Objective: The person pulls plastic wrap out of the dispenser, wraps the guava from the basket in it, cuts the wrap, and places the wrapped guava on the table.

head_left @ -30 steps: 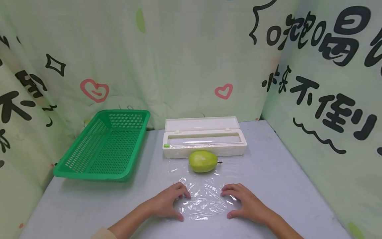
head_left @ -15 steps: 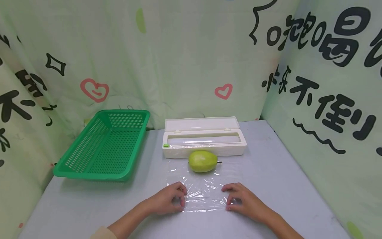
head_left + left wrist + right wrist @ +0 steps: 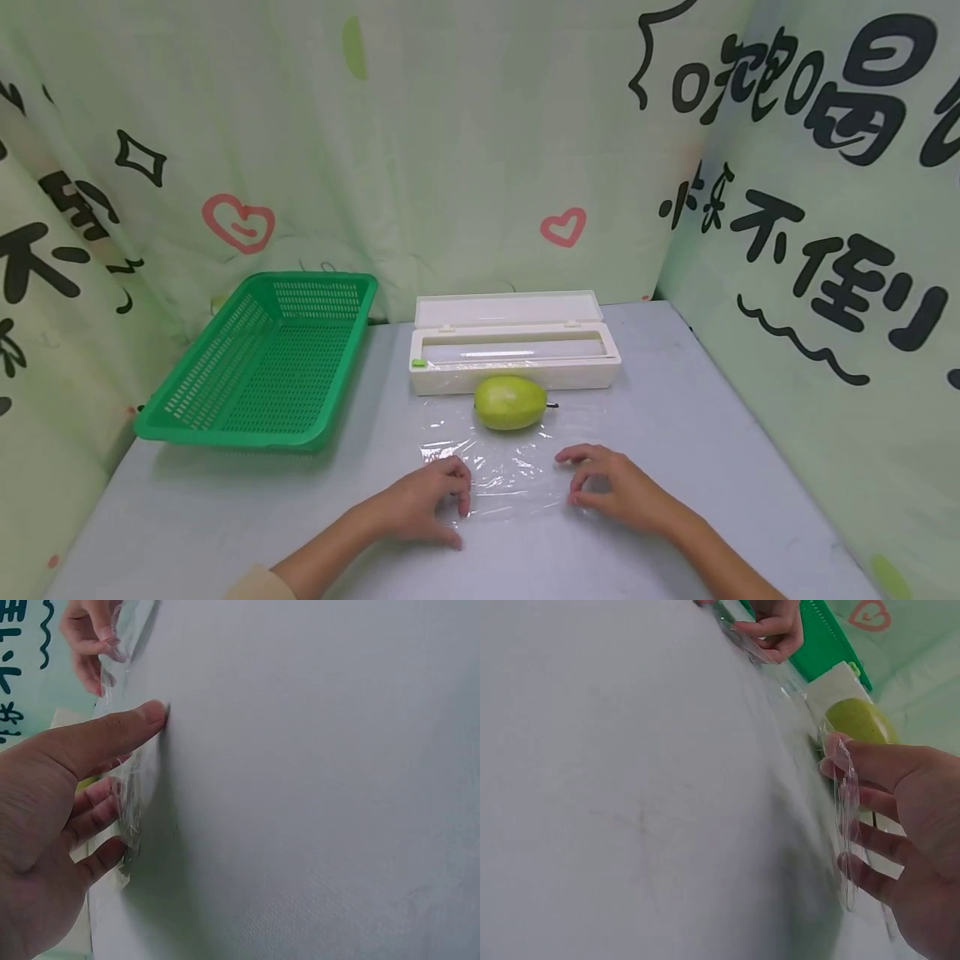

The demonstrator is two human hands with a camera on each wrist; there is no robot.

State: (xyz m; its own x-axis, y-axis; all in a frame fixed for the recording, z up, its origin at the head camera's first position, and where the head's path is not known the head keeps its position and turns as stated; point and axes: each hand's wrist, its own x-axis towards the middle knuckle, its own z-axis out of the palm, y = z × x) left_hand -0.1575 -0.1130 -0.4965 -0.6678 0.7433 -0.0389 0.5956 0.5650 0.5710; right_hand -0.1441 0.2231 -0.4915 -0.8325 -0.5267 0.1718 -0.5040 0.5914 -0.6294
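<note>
Clear plastic film stretches from a white box toward the front of the table. A green oval fruit lies on it by the box. At the film's left front corner is my left hand, thumb spread away from the fingers; in the left wrist view its fingers touch the film, and the thumb stands clear. My right hand pinches the opposite corner between thumb and forefinger, and in the right wrist view the gathered film hangs along its other fingers.
A green plastic basket stands at the left back, with nothing in it. The box's lid is raised behind its roll. Printed curtains enclose the table at the back and sides.
My left thumb has parted from the fingers after meeting them half a second ago. My right thumb and fingers have closed on the film and risen slightly. The film's front edge has shifted back.
</note>
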